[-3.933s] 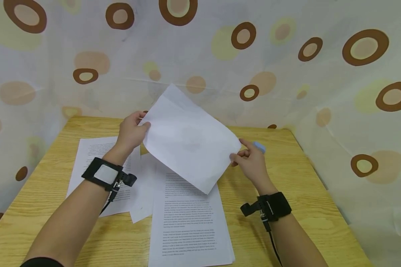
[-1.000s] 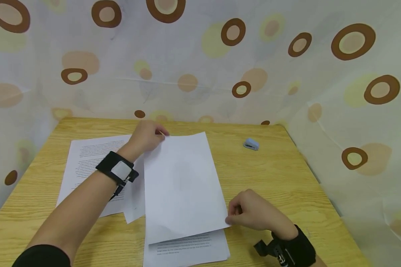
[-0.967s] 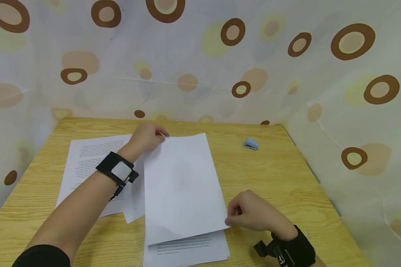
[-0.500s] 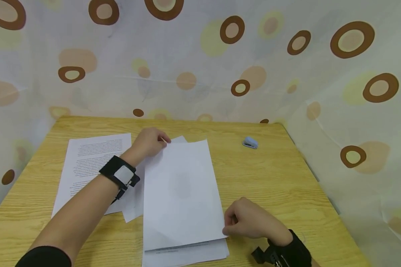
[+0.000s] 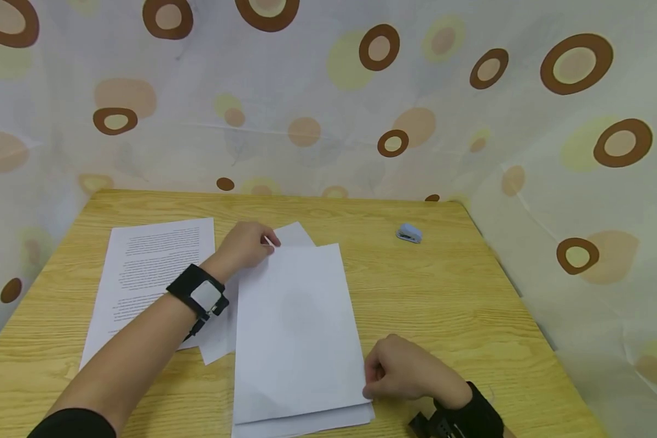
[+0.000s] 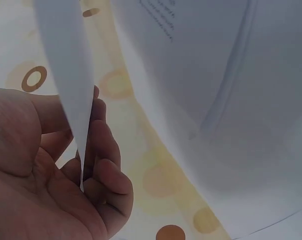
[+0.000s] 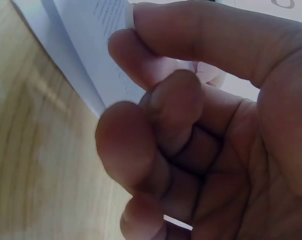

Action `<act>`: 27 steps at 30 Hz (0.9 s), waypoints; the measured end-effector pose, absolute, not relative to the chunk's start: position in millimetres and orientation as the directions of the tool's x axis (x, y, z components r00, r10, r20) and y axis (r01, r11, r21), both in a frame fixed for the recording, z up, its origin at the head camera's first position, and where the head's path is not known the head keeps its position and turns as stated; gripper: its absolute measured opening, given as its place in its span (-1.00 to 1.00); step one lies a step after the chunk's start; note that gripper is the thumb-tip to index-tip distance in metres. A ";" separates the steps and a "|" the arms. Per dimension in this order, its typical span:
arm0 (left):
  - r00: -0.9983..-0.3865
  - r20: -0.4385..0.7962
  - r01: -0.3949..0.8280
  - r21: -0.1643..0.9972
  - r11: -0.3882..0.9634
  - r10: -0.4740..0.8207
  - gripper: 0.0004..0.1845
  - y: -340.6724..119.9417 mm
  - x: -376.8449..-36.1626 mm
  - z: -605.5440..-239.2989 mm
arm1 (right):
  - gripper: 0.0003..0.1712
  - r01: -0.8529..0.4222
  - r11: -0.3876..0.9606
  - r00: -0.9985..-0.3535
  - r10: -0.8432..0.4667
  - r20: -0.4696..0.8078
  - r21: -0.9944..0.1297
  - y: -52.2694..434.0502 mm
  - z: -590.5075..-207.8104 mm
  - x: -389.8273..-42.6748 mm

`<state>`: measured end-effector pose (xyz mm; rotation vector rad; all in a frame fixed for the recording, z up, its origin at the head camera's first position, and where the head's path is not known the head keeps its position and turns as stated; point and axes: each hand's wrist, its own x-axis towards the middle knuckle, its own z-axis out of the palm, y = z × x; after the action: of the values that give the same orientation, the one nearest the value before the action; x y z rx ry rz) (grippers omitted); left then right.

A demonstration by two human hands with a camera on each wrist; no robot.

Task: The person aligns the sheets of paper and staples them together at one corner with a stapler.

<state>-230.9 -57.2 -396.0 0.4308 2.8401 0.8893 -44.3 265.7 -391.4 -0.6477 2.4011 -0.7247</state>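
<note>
A sheet of paper (image 5: pixel 298 334), its upper face blank in the head view, lies over a stack of paper (image 5: pixel 317 421) whose edge shows below it. My left hand (image 5: pixel 244 246) pinches the sheet near its far left corner; in the left wrist view that corner (image 6: pixel 73 75) stands between thumb and curled fingers. At the near right corner my right hand (image 5: pixel 402 370) pinches the same sheet between thumb and forefinger, the other fingers curled. Printed text shows on the paper in the right wrist view. Another blank sheet (image 5: pixel 295 236) sticks out beyond the far edge.
A printed sheet (image 5: pixel 161 261) lies at the left, partly under my left forearm. Between it and the stack, a loose white paper (image 5: pixel 216 340) shows. A small blue stapler (image 5: pixel 409 233) stands at the back right of the wooden table (image 5: pixel 443 292). Patterned cloth (image 5: pixel 306 91) hangs behind.
Earlier both hands held the sheet raised and slanted. It was then lowered over the stack, and over the last second both hands have drawn it toward the near edge, uncovering the far sheet.
</note>
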 end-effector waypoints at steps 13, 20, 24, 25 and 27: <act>-0.947 -0.072 0.215 0.582 0.784 0.313 -0.84 -56.8 -222.4 -406.1 | -0.66 -0.310 0.741 -0.715 -0.594 -0.368 -0.595 266.4 -398.8 -38.6; -0.948 -0.077 0.209 0.584 0.784 0.310 -0.84 -55.3 -220.0 -411.2 | -0.67 -0.324 0.731 -0.716 -0.604 -0.350 -0.600 266.7 -398.3 -37.9; -0.946 -0.086 0.203 0.594 0.778 0.312 -0.85 -54.0 -217.7 -413.4 | -0.67 -0.323 0.732 -0.724 -0.600 -0.342 -0.600 267.2 -399.9 -37.2; -0.945 -0.087 0.204 0.596 0.777 0.315 -0.84 -53.7 -217.1 -414.1 | -0.67 -0.322 0.734 -0.726 -0.597 -0.341 -0.598 267.0 -400.5 -37.2; -0.944 -0.092 0.202 0.600 0.774 0.318 -0.84 -53.2 -215.5 -415.3 | -0.67 -0.319 0.742 -0.735 -0.587 -0.341 -0.589 266.5 -401.9 -36.6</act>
<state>-215.5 -53.2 -415.3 0.4112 2.7791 0.9083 -36.6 266.5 -401.9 -0.6840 2.4236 -0.6901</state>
